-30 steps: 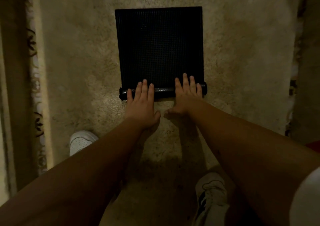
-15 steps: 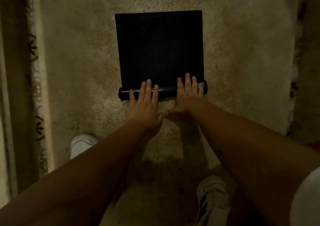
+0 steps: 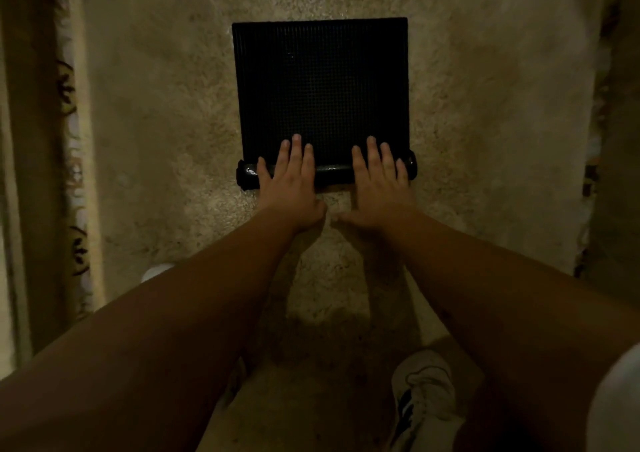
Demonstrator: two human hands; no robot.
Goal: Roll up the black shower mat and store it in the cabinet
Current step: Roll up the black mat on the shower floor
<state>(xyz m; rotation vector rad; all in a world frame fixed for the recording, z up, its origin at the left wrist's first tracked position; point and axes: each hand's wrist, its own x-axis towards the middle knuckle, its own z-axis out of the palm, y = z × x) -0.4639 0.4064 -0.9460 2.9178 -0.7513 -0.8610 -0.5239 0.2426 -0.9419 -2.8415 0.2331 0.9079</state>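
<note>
Nearest: white sneaker (image 3: 427,406) with dark markings, lower right, on the beige carpet (image 3: 173,157). A second white shoe toe (image 3: 157,272) shows just past the left forearm; mostly hidden.

Forearms: both bare, extended forward and converging toward the mat. White sleeve edge (image 3: 620,406) at far lower right.

Left hand (image 3: 289,183): palm down, fingers flat and spread, laid across the rolled portion left of centre; fingertips reach onto the flat mat beyond. Pressing, not gripping.

Right hand (image 3: 379,183): same posture right of centre, fingers extended and loose over the roll, thumb resting toward the carpet on the near side. Nothing clasped.

Black shower mat (image 3: 320,84): lying on the carpet, mid-frame. Near edge wound into a thin, glossy roll (image 3: 332,172) running the mat's full width, ends projecting just beyond each hand. The remainder lies flat, gridded texture visible, far edge square and undisturbed.

Surroundings: patterned border strip (image 3: 71,181) along the left; dark edging at right. No cabinet in view.

Progress, as judged: rolling begun, only a few turns taken; most of the mat is not yet rolled. Remaining: roll to the far edge, lift the bundle, carry it to the cabinet, place it inside.
</note>
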